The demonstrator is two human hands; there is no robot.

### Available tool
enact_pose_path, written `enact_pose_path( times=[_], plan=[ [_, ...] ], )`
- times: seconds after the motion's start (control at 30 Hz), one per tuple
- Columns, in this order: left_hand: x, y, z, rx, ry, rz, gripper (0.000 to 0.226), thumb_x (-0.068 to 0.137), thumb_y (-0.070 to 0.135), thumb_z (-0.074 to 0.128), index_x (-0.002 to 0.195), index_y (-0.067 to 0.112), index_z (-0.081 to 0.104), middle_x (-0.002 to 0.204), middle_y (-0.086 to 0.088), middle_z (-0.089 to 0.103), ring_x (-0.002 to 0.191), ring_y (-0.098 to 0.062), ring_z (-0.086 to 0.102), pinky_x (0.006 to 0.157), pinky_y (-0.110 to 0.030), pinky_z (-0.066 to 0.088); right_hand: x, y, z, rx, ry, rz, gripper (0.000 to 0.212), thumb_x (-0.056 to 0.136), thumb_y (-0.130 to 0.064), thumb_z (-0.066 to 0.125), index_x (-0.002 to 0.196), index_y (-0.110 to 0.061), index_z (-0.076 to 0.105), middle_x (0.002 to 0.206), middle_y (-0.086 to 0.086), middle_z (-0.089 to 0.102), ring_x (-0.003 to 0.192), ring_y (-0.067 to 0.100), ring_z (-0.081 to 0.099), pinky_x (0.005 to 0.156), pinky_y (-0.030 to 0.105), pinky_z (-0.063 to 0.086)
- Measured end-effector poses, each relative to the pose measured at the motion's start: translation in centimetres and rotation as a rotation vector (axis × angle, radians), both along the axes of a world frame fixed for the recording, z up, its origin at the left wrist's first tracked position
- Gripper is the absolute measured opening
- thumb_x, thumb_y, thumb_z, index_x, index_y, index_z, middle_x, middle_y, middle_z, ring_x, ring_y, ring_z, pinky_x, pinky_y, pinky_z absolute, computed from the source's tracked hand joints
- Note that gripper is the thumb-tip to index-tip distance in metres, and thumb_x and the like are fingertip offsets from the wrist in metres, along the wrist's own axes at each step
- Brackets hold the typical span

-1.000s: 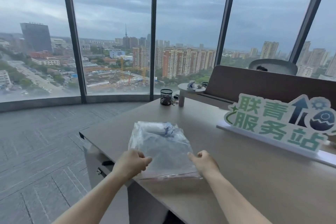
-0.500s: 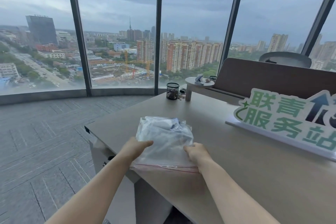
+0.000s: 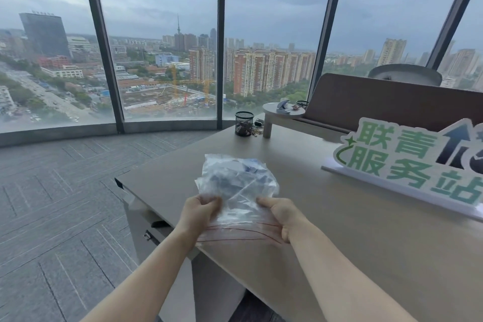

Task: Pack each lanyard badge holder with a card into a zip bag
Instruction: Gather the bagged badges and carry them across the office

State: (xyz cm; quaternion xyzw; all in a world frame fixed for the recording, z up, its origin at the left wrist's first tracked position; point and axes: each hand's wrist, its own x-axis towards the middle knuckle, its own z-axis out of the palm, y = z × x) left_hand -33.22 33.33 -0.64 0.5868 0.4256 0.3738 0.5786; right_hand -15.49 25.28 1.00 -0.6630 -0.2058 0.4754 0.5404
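Head view: my left hand (image 3: 199, 213) and right hand (image 3: 281, 214) each pinched the zip bag (image 3: 236, 188), crumpled over the desk (image 3: 339, 230) near edge; mesh cup (image 3: 244, 123) at 12 o'clock.

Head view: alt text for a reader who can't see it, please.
Both hands, left hand and right hand, grip a clear zip bag with bluish contents over a desk. A green sign stands right; a mesh cup sits far back.
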Motion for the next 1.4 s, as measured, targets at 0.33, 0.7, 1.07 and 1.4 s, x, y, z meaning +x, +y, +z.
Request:
enact_pose_path(
  times=[0.33, 0.7, 1.07, 1.4],
  plan=[
    [8.9, -4.1, 7.4, 0.129, -0.251, -0.112, 0.013, 0.087, 0.004, 0.062, 0.083, 0.012, 0.071, 0.070, 0.007, 0.072, 0.069, -0.011, 0.061, 0.067, -0.020, 0.049, 8.5, -4.5, 5.8, 0.391, -0.271, -0.077, 0.011, 0.082, -0.019, 0.069, 0.073, -0.014, 0.072, 0.077, 0.012, 0.067, 0.074, 0.027, 0.060, 0.075, 0.045, 0.048],
    [23.8, -6.1, 17.9, 0.063, -0.258, -0.206, 0.014, 0.083, 0.000, 0.060, 0.078, 0.005, 0.072, 0.069, -0.006, 0.067, 0.074, -0.022, 0.054, 0.068, -0.028, 0.043, 19.9, -10.0, 15.0, 0.397, -0.190, -0.293, 0.014, 0.087, -0.023, 0.063, 0.087, -0.011, 0.070, 0.079, 0.010, 0.068, 0.072, 0.031, 0.065, 0.070, 0.045, 0.055],
    [37.6, -18.9, 32.8, 0.081, -0.219, -0.575, 0.013, 0.083, 0.014, 0.067, 0.077, 0.004, 0.073, 0.079, -0.014, 0.065, 0.073, -0.020, 0.056, 0.069, -0.032, 0.046, 28.7, -27.3, 30.2, 0.291, -0.322, -0.696, 0.015, 0.089, -0.016, 0.064, 0.076, -0.013, 0.072, 0.077, 0.006, 0.072, 0.076, 0.026, 0.067, 0.079, 0.039, 0.052],
    [46.7, -40.8, 36.2, 0.070, -0.245, -0.718, 0.014, 0.085, 0.016, 0.066, 0.077, 0.007, 0.072, 0.074, -0.009, 0.067, 0.067, -0.016, 0.059, 0.059, -0.021, 0.049, 35.3, -49.9, 33.0, 0.230, -0.375, -0.864, 0.013, 0.075, -0.034, 0.066, 0.073, -0.025, 0.077, 0.085, 0.012, 0.077, 0.090, 0.035, 0.072, 0.093, 0.056, 0.053]
  ],
)
